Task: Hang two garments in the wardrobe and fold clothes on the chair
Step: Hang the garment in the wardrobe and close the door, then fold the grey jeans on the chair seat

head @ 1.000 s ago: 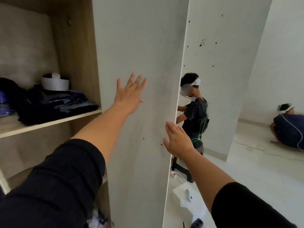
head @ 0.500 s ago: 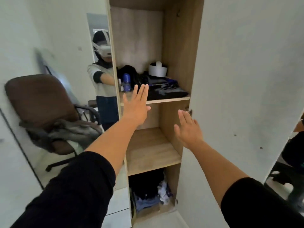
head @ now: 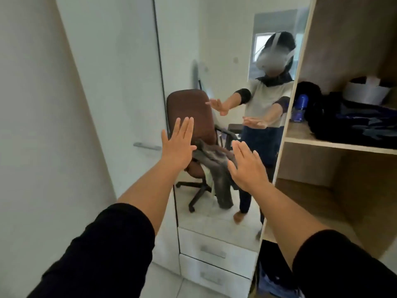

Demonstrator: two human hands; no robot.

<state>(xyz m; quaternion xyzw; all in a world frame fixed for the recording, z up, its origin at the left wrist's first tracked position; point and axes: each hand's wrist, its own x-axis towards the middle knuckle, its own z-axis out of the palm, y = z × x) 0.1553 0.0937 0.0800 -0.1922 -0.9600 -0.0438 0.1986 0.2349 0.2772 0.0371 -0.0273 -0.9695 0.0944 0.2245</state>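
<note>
Both arms are stretched out in front of a tall mirror (head: 214, 61) built into the wardrobe (head: 335, 50). The left hand (head: 178, 145) is held up flat, fingers (head: 184, 130) straight and close together, holding nothing. Same deal with the right hand (head: 247, 166): flat and spread, nothing in it. Neither one looks like it's touching anything, though it's hard to tell how near the glass they are. In the mirror's reflection you can see a brown office chair (head: 189, 112) with grey clothes (head: 217, 168) draped over the seat and hanging off its front edge. To the right the wardrobe stands open, with a pile of dark folded clothes (head: 361, 125), a blue bottle (head: 300, 108) and a white round thing (head: 365, 93) on the upper shelf (head: 322, 143). Two white drawers (head: 214, 250) sit below the mirror.
</note>
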